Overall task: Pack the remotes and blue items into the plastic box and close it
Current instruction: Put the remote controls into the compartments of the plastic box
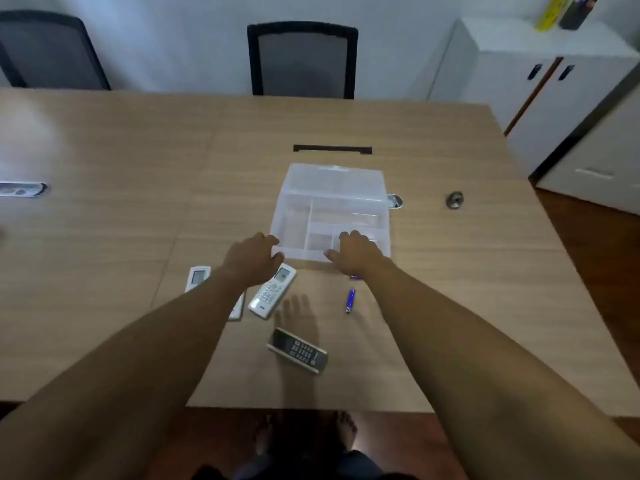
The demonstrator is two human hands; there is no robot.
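Note:
A clear plastic box [346,216] with inner compartments stands open mid-table, its lid [334,180] tipped back. My left hand [254,258] rests at the box's near left corner, and my right hand [355,252] lies on its near right rim; neither holds anything. A white remote [273,291] lies just below my left hand. Another white remote [198,276] is partly hidden under my left forearm. A dark remote [298,349] lies nearer the table's front. A blue pen-like item [350,300] lies between my arms, and a second blue item [355,277] peeks out under my right wrist.
On the wooden table [104,202] sit a small grey round object [454,199], a metal grommet [395,201] beside the box, and a cable slot [332,148]. Two chairs [303,58] stand at the far side, a white cabinet [540,91] at right.

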